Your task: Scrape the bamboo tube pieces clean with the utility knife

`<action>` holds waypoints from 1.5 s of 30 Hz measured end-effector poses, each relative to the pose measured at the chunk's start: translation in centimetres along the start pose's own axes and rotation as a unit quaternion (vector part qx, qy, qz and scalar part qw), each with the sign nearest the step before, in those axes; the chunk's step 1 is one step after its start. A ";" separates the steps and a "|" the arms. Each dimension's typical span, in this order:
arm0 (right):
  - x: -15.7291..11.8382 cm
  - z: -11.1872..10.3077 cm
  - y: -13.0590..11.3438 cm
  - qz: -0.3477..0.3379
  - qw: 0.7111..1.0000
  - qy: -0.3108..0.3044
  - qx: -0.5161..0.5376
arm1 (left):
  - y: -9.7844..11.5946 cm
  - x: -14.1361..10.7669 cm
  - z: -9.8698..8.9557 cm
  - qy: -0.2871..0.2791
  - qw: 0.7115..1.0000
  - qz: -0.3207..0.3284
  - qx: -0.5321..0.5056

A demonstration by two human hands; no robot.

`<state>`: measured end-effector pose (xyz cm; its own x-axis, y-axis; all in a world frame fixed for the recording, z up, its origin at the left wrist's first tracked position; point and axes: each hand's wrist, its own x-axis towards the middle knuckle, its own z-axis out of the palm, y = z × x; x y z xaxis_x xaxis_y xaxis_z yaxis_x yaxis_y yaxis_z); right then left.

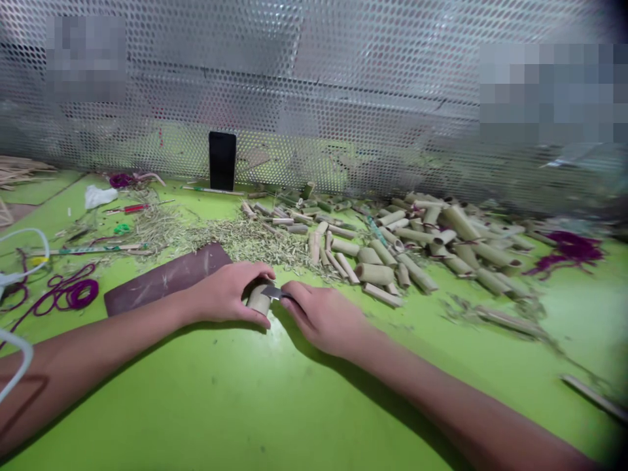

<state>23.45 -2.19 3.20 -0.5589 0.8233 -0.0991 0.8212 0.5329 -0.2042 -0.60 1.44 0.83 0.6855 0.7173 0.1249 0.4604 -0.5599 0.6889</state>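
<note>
My left hand (230,293) is closed around a short piece of bamboo tube (258,302), thumb below and fingers above. In my right hand (318,314) is a small knife (271,292), its handle mostly hidden by the fingers. The knife's blade lies against the upper right end of the tube. Both hands are just above the green table (235,399). Behind my left wrist lies a dark brown sheet (167,278), dusty with pale marks.
Bamboo pieces (375,273) are heaped behind and to the right, with shavings (230,235) beside them. A phone (222,160) leans on the perforated metal screen (314,98). Purple cord (81,294), a red-handled tool (136,209) and a white cable (24,232) lie left.
</note>
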 end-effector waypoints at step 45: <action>0.7 -0.8 0.1 0.031 0.999 -0.042 0.012 | -0.3 0.3 0.4 0.005 0.999 0.029 -0.012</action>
<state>23.24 -1.41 3.86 -0.5159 0.8347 -0.1928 0.8519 0.4762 -0.2179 -0.28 1.67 0.38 0.7049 0.6883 0.1716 0.4063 -0.5900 0.6977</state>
